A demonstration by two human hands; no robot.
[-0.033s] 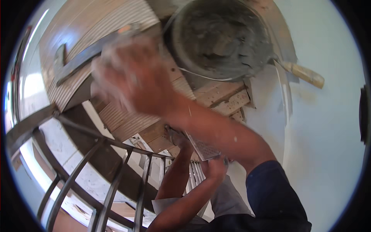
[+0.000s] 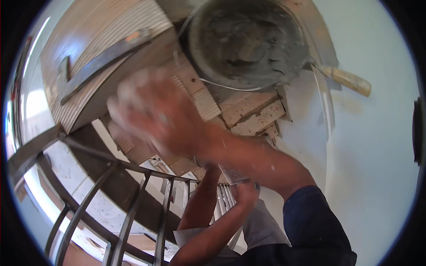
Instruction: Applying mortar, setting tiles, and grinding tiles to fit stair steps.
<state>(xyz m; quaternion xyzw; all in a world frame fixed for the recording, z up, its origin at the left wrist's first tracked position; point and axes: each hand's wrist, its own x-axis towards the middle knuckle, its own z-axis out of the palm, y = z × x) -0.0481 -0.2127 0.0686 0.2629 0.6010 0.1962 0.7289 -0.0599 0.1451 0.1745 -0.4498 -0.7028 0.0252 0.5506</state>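
My right hand (image 2: 155,113), on the arm crossing from the lower right, is a motion blur over the ribbed wooden-looking stair surfaces (image 2: 197,95); its fingers cannot be made out. Above it, an L-shaped metal tool (image 2: 100,66) with an orange patch lies on a step (image 2: 75,40). My left hand (image 2: 245,195), lower and beneath the right forearm, is closed on the end of a thin rectangular piece (image 2: 233,175) with a textured face, partly hidden by that forearm.
A bucket of grey mortar (image 2: 244,40) stands at the top, with a wooden-handled trowel (image 2: 346,80) at its right side. A curved metal railing (image 2: 128,217) runs along the lower left. Narrow steps (image 2: 248,106) descend beside a pale wall (image 2: 372,146). My bare leg (image 2: 199,199) is below.
My right hand has moved downward, uncovering more of the step edge below the metal tool. My left hand stays on the textured piece.
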